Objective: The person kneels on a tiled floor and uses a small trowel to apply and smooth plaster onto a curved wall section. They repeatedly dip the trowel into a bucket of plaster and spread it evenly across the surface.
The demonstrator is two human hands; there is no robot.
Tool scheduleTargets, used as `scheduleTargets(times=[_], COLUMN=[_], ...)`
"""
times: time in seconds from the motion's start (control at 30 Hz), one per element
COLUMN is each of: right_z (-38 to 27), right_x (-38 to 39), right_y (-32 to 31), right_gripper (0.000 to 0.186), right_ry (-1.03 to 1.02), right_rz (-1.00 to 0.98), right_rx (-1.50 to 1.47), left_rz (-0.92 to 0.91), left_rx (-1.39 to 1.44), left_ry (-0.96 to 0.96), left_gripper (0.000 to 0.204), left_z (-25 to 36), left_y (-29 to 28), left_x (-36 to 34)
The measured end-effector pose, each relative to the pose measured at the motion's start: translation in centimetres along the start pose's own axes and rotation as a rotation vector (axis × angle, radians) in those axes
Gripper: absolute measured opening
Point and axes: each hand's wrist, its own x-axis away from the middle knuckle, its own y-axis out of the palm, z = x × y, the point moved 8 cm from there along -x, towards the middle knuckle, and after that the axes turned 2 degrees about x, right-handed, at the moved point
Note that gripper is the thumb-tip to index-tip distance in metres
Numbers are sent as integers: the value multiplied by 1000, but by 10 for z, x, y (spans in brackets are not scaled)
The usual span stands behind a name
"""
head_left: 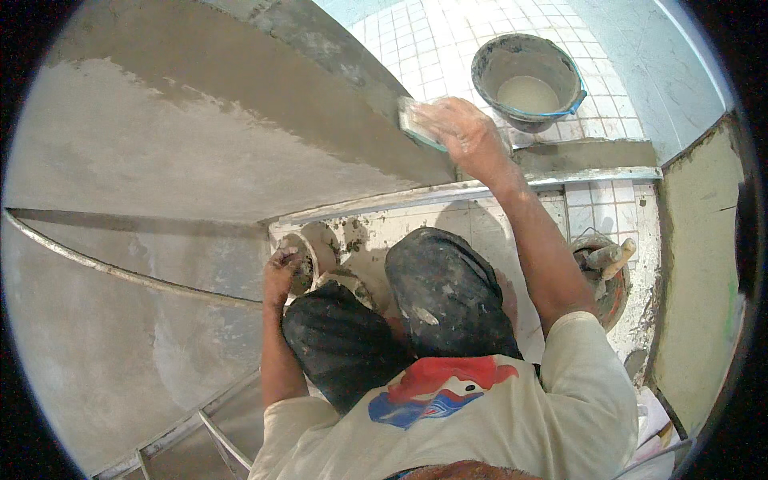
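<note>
My right hand [472,136] reaches forward and is closed around a pale flat block with a green edge [417,126]. The block touches the far right edge of a wall partly covered in wet grey plaster [352,120]. At the left, the fingers of my left hand [282,268] curl over the side of a small round tub [313,254] with a pale rim. Dark material shows inside this tub, but the fingertips are partly hidden. My bent knees in dark, stained trousers [444,280] are between my two arms.
A black bucket [524,80] with a blue handle holds greyish liquid on the far tiled floor [416,40]. A low ledge [576,172] crosses in front of it. At right, tools with handles [612,258] rest in a round container [614,308]. A curved strip [136,276] runs along the left wall.
</note>
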Motion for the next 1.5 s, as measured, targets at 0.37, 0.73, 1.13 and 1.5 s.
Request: scheduleTargets(times=[0.37,0.73,1.13,1.5], right_z=[-2,-2,-20,-25], right_x=[-6,-31,-46,-53], right_y=[-3,-5,-6,-8], right_gripper=[30,39,29,35], right_ry=[47,-28,-68,-4], right_rz=[-18,-7,89,56], right_rx=[-14,51,-3,-82], left_rz=[20,27,35,31], left_rx=[-113,18,-11,51], left_ry=[41,-4,-4,14], left_gripper=[31,32,32,30], left_z=[12,20,19,15], left_y=[1,7,3,2], left_x=[6,10,10,4])
